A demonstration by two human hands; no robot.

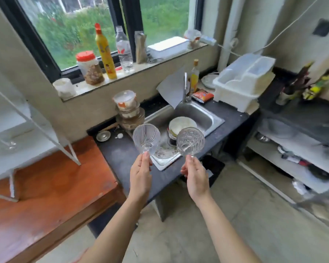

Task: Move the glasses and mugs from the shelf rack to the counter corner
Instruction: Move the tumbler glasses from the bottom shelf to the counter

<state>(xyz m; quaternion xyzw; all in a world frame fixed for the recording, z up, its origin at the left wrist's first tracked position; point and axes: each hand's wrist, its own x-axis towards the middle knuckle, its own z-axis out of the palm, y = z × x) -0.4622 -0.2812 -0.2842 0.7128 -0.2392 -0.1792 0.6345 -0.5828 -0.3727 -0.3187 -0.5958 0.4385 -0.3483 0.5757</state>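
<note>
My left hand (141, 175) grips the base of a clear ribbed glass (146, 138), its mouth tipped toward me, above the dark counter (120, 154) beside the sink. My right hand (195, 176) holds a second clear glass with a cut diamond pattern (190, 141) by its base, over the sink's front edge. The white shelf rack (27, 130) stands at the far left on a wooden table; something clear and blurred still sits on its shelf (8, 144).
The steel sink (199, 112) holds stacked dirty dishes. Stacked plastic containers (128, 111) and a small metal lid (103, 135) crowd the counter's back left corner. A white dish drainer (243, 82) sits right of the tap. Bottles line the windowsill. The wooden table (51, 190) is left.
</note>
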